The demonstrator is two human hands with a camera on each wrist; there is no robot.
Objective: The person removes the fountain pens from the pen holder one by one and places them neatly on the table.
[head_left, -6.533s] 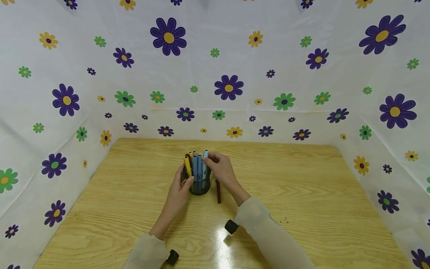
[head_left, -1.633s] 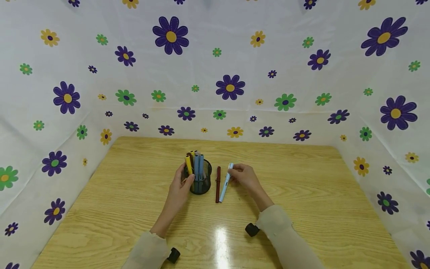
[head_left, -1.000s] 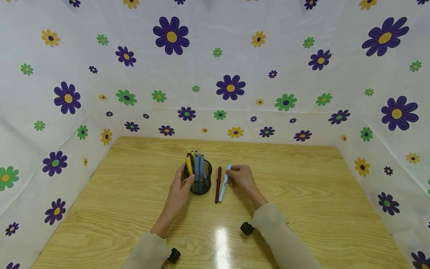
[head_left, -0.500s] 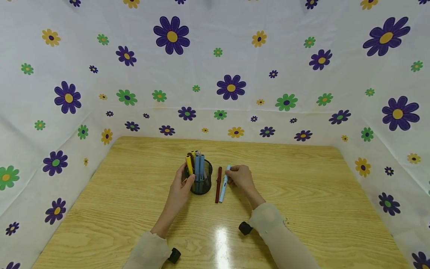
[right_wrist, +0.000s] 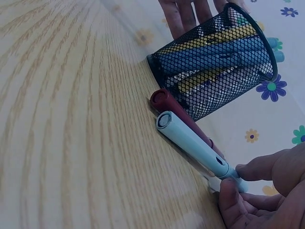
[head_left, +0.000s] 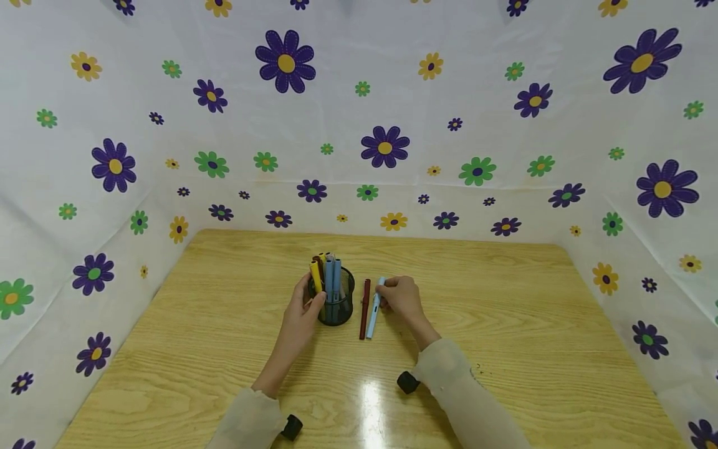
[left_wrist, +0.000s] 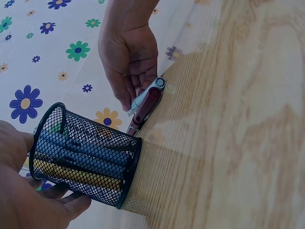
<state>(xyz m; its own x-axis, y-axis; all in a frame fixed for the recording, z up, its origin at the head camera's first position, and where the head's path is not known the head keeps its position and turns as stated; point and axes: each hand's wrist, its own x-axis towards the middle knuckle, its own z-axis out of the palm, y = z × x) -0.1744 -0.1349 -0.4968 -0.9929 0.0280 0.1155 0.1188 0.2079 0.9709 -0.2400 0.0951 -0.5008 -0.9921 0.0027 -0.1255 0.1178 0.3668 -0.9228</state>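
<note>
My left hand (head_left: 300, 315) holds the side of a black mesh pen cup (head_left: 335, 313), its fingers and thumb around the wall. Yellow, brown and blue pens (head_left: 329, 277) stand in the cup; in the left wrist view the mesh partly hides them. My right hand (head_left: 402, 298) pinches the far end of a light blue pen (right_wrist: 190, 145) between thumb and fingers. That pen lies on the table just right of a dark red pen (head_left: 364, 312), roughly parallel to it. The dark red pen lies between the cup and the light blue pen, touched by neither hand.
The wood-grain table (head_left: 505, 324) is enclosed at the back and sides by a white flower-print cloth (head_left: 336, 112). A black device (head_left: 407, 382) is at the right sleeve and another black device (head_left: 291, 428) at the left one. Light glares off the table's front middle.
Earlier the light blue pen stood in the cup; my right hand has since brought it down beside the dark red pen and shifted it slightly left. My left hand stays on the cup.
</note>
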